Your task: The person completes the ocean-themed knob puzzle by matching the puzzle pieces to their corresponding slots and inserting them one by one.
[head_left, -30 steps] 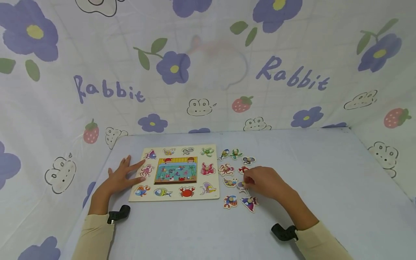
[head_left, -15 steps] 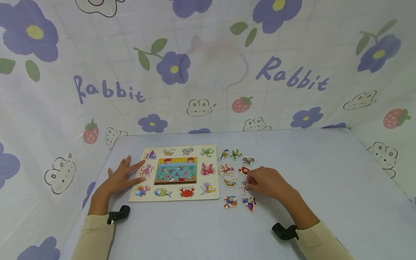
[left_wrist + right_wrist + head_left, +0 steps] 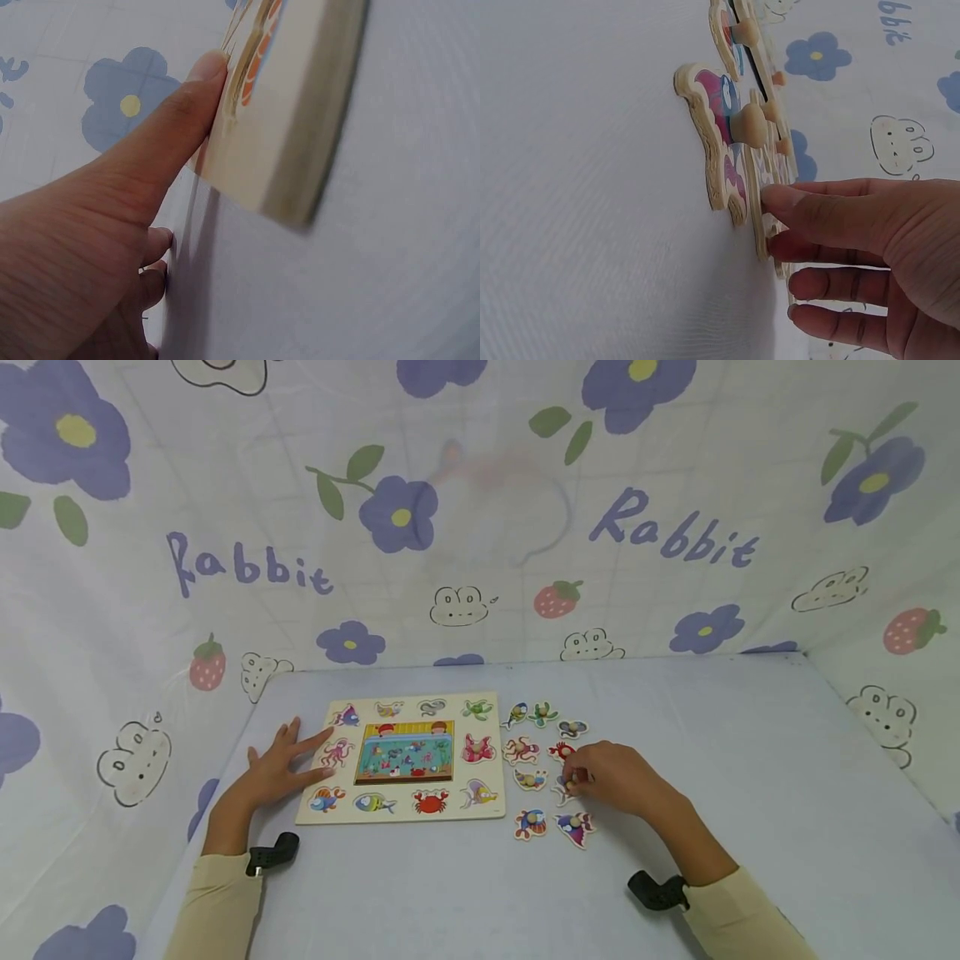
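Note:
My left hand (image 3: 273, 772) lies spread at the left edge of a wooden knob puzzle board (image 3: 405, 817), its thumb and a finger on the board. In the left wrist view the thumb (image 3: 187, 97) rests on the board's corner (image 3: 270, 172). To the right of the board my right hand (image 3: 611, 777) pinches a pale fish puzzle piece (image 3: 562, 792), mostly hidden under the fingers. The right wrist view shows the thumb (image 3: 787, 201) and forefinger at that piece, behind a purple fish piece (image 3: 718, 112) with a round knob. A starfish piece (image 3: 478, 748) sits in the board.
Several loose knobbed pieces lie around the right hand, among them a crab (image 3: 562, 751), an octopus (image 3: 521, 750), a turtle (image 3: 543, 714) and a striped orange-blue piece (image 3: 530, 824). A patterned cloth (image 3: 495, 510) hangs behind the pale table (image 3: 420, 893).
The right hand shifted slightly right with the pale fish piece, then a little back left. My left hand stays in place on the board.

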The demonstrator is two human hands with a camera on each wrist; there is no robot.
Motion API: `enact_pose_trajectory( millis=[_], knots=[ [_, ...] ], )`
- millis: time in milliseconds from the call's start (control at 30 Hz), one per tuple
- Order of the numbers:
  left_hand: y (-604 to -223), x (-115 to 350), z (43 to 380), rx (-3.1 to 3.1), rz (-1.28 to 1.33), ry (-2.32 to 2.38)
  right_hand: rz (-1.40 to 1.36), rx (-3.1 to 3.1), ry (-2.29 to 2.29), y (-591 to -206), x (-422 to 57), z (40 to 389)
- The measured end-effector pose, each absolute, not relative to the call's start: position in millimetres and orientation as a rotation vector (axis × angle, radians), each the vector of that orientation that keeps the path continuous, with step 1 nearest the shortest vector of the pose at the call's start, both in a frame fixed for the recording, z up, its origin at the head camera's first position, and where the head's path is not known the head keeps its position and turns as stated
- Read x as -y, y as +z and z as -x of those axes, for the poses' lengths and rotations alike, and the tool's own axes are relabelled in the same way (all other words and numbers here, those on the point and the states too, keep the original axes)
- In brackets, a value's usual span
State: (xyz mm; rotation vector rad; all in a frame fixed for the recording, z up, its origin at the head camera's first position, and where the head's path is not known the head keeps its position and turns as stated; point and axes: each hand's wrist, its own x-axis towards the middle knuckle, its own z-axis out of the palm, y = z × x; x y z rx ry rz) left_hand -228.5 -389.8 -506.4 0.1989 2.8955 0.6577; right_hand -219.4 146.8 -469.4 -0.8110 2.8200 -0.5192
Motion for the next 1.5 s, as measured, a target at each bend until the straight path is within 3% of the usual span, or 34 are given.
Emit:
enact_pose_trajectory(
  millis=[1500],
  knots=[
    [-508, 390, 229, -2.892, -0.194, 0.650, 0.879, -2.913, -0.477, -451, -128, 208]
  ],
)
